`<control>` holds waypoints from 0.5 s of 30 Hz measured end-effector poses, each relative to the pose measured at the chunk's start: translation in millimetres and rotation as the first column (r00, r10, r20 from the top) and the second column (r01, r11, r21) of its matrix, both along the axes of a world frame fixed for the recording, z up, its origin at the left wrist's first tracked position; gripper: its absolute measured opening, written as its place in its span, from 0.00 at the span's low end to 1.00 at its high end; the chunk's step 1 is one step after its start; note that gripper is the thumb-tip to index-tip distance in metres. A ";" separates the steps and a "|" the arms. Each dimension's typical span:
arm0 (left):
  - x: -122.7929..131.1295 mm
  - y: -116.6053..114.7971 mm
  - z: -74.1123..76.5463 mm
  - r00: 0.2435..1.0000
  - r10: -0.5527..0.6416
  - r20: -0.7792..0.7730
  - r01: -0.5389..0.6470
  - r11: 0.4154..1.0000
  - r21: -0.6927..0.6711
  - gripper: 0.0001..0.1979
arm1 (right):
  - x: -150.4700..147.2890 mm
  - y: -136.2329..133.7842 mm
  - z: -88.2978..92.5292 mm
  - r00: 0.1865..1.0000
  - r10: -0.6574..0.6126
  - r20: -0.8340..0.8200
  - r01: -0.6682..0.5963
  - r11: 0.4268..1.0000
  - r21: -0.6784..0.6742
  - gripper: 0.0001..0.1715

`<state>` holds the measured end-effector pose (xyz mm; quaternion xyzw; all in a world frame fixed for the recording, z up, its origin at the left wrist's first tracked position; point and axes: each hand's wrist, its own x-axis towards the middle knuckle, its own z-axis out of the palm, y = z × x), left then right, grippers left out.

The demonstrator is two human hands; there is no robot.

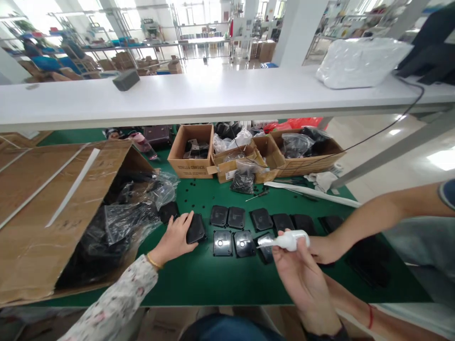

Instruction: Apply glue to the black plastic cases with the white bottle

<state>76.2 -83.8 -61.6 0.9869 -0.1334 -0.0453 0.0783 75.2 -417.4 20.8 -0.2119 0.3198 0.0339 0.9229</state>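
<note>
My left hand (174,239), in a floral sleeve with a gold bracelet, rests closed over a black square plastic part (196,228) on the green mat (220,279). My right hand (302,277) holds a small white squeeze bottle (289,240). Its nozzle points left, over a black part (266,253). Two rows of several flat black parts (227,217) lie between my hands. A co-worker's bare arm (373,215) reaches in from the right. That hand (322,250) sits right behind the bottle's end.
A large open carton (42,208) with plastic-bagged black parts (121,222) lies at the left. Small cardboard boxes (192,163) of parts stand at the back. A white shelf (199,99) spans overhead. Another forearm with a red string (370,316) lies along the table's front right.
</note>
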 end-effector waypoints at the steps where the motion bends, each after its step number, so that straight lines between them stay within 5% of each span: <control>1: -4.6 -13.8 17.5 0.999 0.015 0.040 -0.013 0.999 -0.038 0.47 | 0.3 2.9 0.2 1.000 0.016 0.006 -0.016 1.000 0.019 0.25; 6: -19.9 -72.7 79.1 0.954 0.123 0.272 -0.050 0.964 -0.262 0.46 | -2.1 21.7 0.0 0.999 0.037 0.003 -0.037 0.996 0.087 0.24; 15: -27.4 -97.2 101.4 0.928 0.145 0.344 -0.050 0.962 -0.270 0.42 | -8.5 32.8 5.7 0.982 0.011 0.188 0.033 0.972 -0.231 0.17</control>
